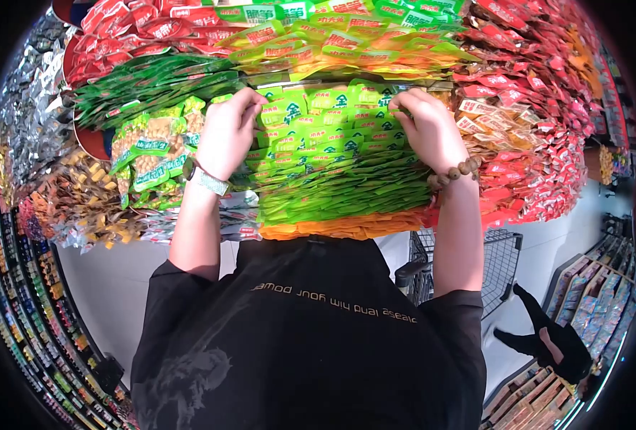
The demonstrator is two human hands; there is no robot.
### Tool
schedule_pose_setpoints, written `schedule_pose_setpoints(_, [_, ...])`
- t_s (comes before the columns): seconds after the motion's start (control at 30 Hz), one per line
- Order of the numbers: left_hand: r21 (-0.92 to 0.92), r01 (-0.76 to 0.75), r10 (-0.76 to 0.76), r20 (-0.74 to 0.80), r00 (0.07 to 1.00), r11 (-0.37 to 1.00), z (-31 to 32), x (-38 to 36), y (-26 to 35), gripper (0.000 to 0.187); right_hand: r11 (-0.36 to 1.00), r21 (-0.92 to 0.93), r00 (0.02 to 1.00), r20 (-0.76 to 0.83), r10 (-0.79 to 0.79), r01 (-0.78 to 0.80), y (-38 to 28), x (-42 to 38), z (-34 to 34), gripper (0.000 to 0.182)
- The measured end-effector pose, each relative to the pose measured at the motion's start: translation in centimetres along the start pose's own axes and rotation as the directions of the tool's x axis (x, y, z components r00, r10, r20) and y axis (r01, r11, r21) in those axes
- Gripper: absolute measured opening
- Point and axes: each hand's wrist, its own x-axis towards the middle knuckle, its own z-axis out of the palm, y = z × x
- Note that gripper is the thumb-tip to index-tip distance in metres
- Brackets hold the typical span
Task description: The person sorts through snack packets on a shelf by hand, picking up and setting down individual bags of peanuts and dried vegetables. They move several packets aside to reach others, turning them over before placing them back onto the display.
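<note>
In front of me a block of green snack packets (318,136) stands in tight overlapping rows. At its far left corner my left hand (226,132) is closed, thumb and fingertips pinched at the edge of a packet in the back row. My right hand (431,129) is likewise curled at the far right corner, its fingertips on a packet edge there. The exact grip of both hands is partly hidden by the fingers. Bags of peanuts (149,147) lie beside my left wrist. Small amber-coloured packets (500,118) are piled to the right of my right hand.
Behind the green block run a dark divider (318,82) and yellow-green packets (346,46). Red packets (533,179) heap up at the right, dark green ones (153,82) at the left. Orange packets (346,226) line the near edge. A shopping cart (500,258) and a person's dark-clothed legs (547,337) are at lower right.
</note>
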Motion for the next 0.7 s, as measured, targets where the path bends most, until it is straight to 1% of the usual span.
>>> schedule_pose_setpoints(0.03, [0.063, -0.055, 0.053, 0.034, 0.998, 0.997, 0.1, 0.1, -0.1, 0.013, 0.999, 0.009, 0.999, -0.028, -0.038, 0.038, 0.4, 0.0, 0.2, 0.010])
schedule_pose_setpoints(0.1, [0.174, -0.143, 0.125, 0.110, 0.986, 0.974, -0.2, 0.2, 0.6, 0.016, 0.991, 0.071, 0.991, 0.070, 0.110, -0.115, 0.0, 0.1, 0.1, 0.009])
schedule_pose_setpoints(0.13, [0.183, -0.164, 0.145, 0.113, 0.983, 0.969, -0.2, 0.2, 0.5, 0.017, 0.976, 0.098, 0.976, 0.120, 0.180, -0.192, -0.2, 0.1, 0.0, 0.008])
schedule_pose_setpoints(0.2, [0.200, -0.208, 0.187, 0.120, 0.975, 0.957, 0.1, 0.3, 0.4, 0.018, 0.982, 0.059, 0.978, 0.121, 0.171, -0.179, 0.6, -0.1, 0.9, 0.009])
schedule_pose_setpoints(0.23, [0.275, -0.151, 0.101, 0.187, 0.977, 0.950, -0.3, 0.3, 1.3, 0.021, 0.982, 0.057, 0.977, 0.126, 0.174, -0.182, 0.9, -0.2, 1.3, 0.010])
schedule_pose_setpoints(0.3, [0.192, -0.161, 0.133, 0.151, 0.980, 0.968, -0.8, 0.3, 1.4, 0.024, 0.977, 0.072, 0.972, 0.143, 0.189, -0.200, 1.4, -0.5, 1.9, 0.013])
schedule_pose_setpoints(0.33, [0.149, -0.165, 0.146, 0.131, 0.981, 0.975, -1.1, 0.3, 1.3, 0.025, 0.978, 0.077, 0.972, 0.146, 0.183, -0.196, 1.5, -0.7, 2.1, 0.014])
schedule_pose_setpoints(0.4, [0.251, -0.204, 0.221, -0.042, 0.974, 0.946, -1.9, 0.6, 0.4, 0.029, 0.983, 0.074, 0.977, 0.145, 0.157, -0.169, 1.8, -1.2, 2.3, 0.018])
schedule_pose_setpoints(0.47, [0.378, -0.284, 0.325, -0.048, 0.945, 0.881, -2.8, 1.3, -0.1, 0.027, 0.989, 0.071, 0.987, 0.112, 0.118, -0.127, 1.8, -1.5, 2.5, 0.021])
schedule_pose_setpoints(0.57, [0.463, -0.360, 0.346, 0.119, 0.931, 0.810, -2.7, 2.1, -0.7, 0.023, 0.996, 0.059, 0.997, 0.045, 0.067, -0.070, 0.9, -2.2, 2.3, 0.029])
schedule_pose_setpoints(0.6, [0.474, -0.360, 0.335, 0.138, 0.932, 0.804, -2.6, 2.2, -0.6, 0.023, 0.998, 0.048, 0.998, 0.025, 0.049, -0.050, 0.5, -2.4, 2.2, 0.032])
schedule_pose_setpoints(0.67, [0.493, -0.361, 0.312, 0.182, 0.933, 0.792, -2.0, 2.5, -0.3, 0.021, 0.997, -0.040, 0.998, -0.009, -0.064, 0.063, 0.6, -2.6, 2.5, 0.043])
schedule_pose_setpoints(0.7, [0.491, -0.302, 0.245, 0.177, 0.953, 0.817, -1.9, 2.7, 0.0, 0.023, 0.999, 0.017, 0.997, 0.067, 0.031, -0.032, -0.4, -2.6, 1.8, 0.043])
